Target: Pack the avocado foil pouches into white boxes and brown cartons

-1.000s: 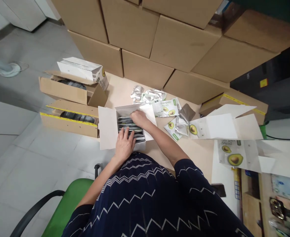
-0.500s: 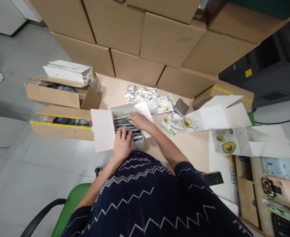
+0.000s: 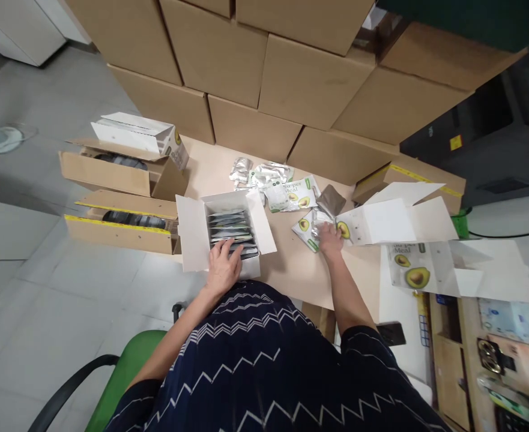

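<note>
Resting on packets (image 3: 229, 223), left edge of desk (image 3: 291, 264): left hand (image 3: 223, 270), loosely spread | right hand (image 3: 331, 241) at foil pouch (image 3: 319, 219), can't tell grip

Pale table (image 3: 291, 264), open white box (image 3: 192, 234), silver pouches (image 3: 319, 219) and avocado-printed packets (image 3: 293, 195) scattered nearby

Sachets (image 3: 229, 227) stand in a box (image 3: 193, 234), with 3 cartons (image 3: 117, 234) left of it, pouches (image 3: 290, 195) right.

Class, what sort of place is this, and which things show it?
Probably a packing area or stockroom: stacked cardboard cartons, an open white box of sachets, and loose pouches on the table.
</note>
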Motion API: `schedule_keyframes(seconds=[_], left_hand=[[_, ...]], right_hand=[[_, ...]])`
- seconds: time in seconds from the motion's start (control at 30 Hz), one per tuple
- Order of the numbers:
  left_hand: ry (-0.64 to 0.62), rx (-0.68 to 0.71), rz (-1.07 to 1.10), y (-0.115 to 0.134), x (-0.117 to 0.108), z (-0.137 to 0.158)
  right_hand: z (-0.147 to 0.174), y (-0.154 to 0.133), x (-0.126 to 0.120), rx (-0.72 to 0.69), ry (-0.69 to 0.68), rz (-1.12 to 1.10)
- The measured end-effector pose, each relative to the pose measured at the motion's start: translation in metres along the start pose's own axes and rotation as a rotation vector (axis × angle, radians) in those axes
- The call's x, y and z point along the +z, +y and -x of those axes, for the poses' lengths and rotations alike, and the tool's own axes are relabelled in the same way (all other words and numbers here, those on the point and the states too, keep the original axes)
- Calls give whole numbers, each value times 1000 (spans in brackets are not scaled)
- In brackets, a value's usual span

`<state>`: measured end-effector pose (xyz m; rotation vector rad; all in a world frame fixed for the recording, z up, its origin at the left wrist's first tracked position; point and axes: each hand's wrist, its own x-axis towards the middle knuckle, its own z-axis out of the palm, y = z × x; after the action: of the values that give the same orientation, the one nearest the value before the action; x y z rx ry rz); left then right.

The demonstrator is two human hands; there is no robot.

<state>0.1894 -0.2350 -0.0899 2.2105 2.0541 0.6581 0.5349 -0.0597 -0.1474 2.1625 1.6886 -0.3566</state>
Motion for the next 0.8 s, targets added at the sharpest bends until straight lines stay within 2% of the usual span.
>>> schedule_keyframes(seconds=[0.17,0.27,0.33,0.43,0.53,0.6,0.67,0.73,0.8], left_hand=[[-21,-11,-46,3,-4,1],[-28,-24,-54,4,-5,2],[-19,-37,-50,3,-6,3],[24,-45,-23,3,-6,6],[75,-68,7,4,-8,10],[100,-97,25,5,-9,13],[110,-124,44,5,-10,16],[107,-149,61,5,-10,18],[95,-160,63,5,-10,20]], right_hand=[[-4,14,25,-79,110,17],[3,16,20,-114,128,18],[11,14,9,-147,106,-1],[23,11,-21,-174,104,-66],[40,11,-66,-294,248,-227],[59,6,-102,-481,355,-399],[83,-6,-139,-688,396,-538],[108,-29,-171,-916,379,-590],[128,-63,-193,-1111,277,-534]])
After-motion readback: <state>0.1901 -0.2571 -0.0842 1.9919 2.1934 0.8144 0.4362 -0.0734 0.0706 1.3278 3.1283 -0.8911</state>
